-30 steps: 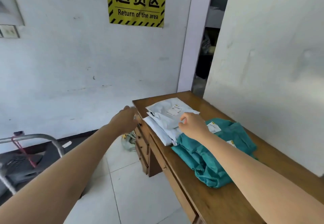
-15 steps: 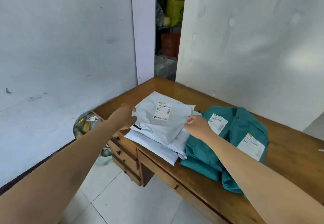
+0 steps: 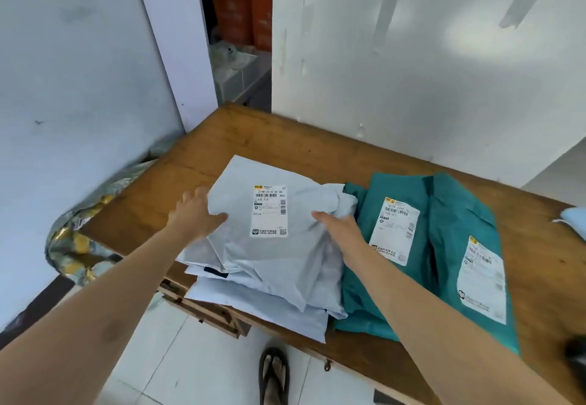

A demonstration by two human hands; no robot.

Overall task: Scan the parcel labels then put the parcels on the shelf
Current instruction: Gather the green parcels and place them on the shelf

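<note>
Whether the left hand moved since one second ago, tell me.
Yes. The left hand went from the left edge of the brown wooden desk rightward and grips the top grey plastic parcel by its left side.

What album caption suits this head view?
A person's left hand and right hand grip the top grey parcel on a wooden desk, teal parcels beside.

Your view is bright, lit by soft, cool light with only faint shadows. A glare patch blooms on the white wall (image 3: 482, 40) at upper right; the doorway (image 3: 241, 40) behind is dim. Wide-angle distortion bows the bench (image 3: 222, 138) edges. The foil bag (image 3: 76, 239) at left smears with blur, while the label (image 3: 269, 211) on the white parcel (image 3: 269, 265) reads fairly sharp.
</note>
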